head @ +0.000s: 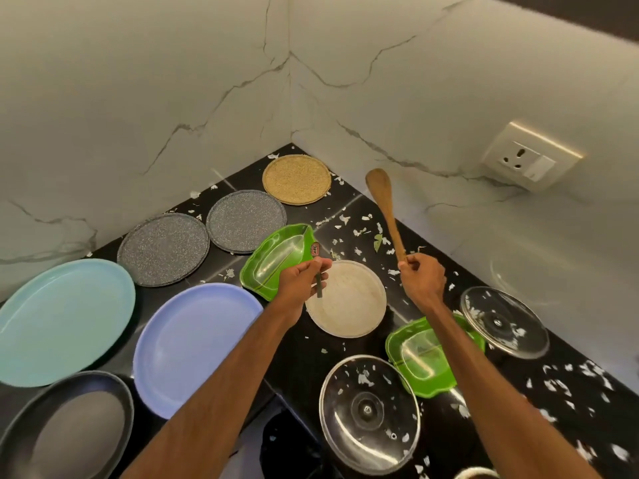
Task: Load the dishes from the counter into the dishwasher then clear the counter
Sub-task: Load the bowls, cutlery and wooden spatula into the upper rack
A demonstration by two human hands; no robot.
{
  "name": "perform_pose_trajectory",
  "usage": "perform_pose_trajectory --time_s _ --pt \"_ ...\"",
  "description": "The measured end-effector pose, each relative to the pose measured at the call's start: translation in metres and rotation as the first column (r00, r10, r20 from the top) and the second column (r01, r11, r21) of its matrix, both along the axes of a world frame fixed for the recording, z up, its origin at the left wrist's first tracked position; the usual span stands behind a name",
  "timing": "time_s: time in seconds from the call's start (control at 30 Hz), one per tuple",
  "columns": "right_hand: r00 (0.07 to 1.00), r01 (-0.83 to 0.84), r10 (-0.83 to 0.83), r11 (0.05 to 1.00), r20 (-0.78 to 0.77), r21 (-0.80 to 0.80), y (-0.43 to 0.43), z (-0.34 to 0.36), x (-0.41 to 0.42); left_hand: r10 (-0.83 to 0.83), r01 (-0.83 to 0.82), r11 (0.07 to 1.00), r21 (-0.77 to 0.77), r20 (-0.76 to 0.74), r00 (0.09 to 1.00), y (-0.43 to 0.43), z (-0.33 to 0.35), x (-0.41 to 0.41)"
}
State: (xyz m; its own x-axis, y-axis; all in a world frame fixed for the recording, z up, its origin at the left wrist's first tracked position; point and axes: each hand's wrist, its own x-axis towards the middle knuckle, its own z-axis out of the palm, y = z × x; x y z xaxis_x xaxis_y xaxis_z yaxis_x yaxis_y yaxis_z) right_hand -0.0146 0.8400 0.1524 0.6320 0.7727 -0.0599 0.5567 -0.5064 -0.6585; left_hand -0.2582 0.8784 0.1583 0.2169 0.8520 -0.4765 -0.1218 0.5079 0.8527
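Observation:
My right hand (pixel 422 275) grips the handle of a wooden spatula (pixel 383 205), its blade pointing up toward the wall. My left hand (pixel 300 281) pinches a thin dark utensil (pixel 318 288) with a red label, held above a white plate (pixel 349 302) and beside a green leaf-shaped dish (pixel 276 261). A second green dish (pixel 422 361) lies under my right forearm. On the black counter (pixel 349 212) lie a lilac plate (pixel 193 347), a teal plate (pixel 58 319), two speckled grey plates (pixel 162 248) (pixel 245 221), a dark plate (pixel 69 426) and two glass lids (pixel 368 413) (pixel 505 321).
A round woven mat (pixel 296 179) sits in the counter's corner. White scraps and a leaf litter the counter, thickest at the right (pixel 574 378). Marble walls close the corner, with a wall socket (pixel 529 157) on the right. The counter's front edge runs below the lilac plate.

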Motion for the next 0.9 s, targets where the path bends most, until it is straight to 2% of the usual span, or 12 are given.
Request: perform_pose_trajectory --time_s 0.17,0.37,0.5,0.7,0.77,0.83,0.9 --pt "0.989 0.032 -0.014 0.992 -0.151 0.119 -0.072 0.023 -0.050 -0.168 0.165 0.986 0.037 0.129 0.977 -0.020 0.044 -0.008" --pt "0.991 0.016 0.014 0.976 -0.133 0.218 -0.159 0.055 -0.105 -0.452 0.426 0.887 0.178 0.147 0.880 -0.057 0.089 -0.021" --pt "0.987 0.037 -0.003 0.978 -0.163 0.208 -0.224 0.070 -0.137 -0.547 0.498 0.827 0.261 0.164 0.821 -0.096 0.102 -0.037" --pt "0.957 0.160 -0.128 0.981 -0.260 0.107 -0.334 0.063 -0.190 -0.672 0.629 0.712 0.312 0.039 0.740 -0.178 0.091 -0.056" --pt "0.913 0.250 -0.184 0.958 -0.364 0.143 -0.370 0.059 -0.207 -0.733 0.698 0.632 0.337 -0.032 0.680 -0.214 0.086 -0.054" --pt "0.862 0.377 -0.271 0.908 -0.428 0.183 -0.404 0.062 -0.225 -0.803 0.786 0.507 0.354 -0.137 0.580 -0.258 0.081 -0.050" --pt "0.854 0.480 -0.394 0.849 -0.339 0.222 -0.438 0.065 -0.237 -0.855 0.855 0.392 0.340 -0.208 0.475 -0.309 0.076 -0.044"
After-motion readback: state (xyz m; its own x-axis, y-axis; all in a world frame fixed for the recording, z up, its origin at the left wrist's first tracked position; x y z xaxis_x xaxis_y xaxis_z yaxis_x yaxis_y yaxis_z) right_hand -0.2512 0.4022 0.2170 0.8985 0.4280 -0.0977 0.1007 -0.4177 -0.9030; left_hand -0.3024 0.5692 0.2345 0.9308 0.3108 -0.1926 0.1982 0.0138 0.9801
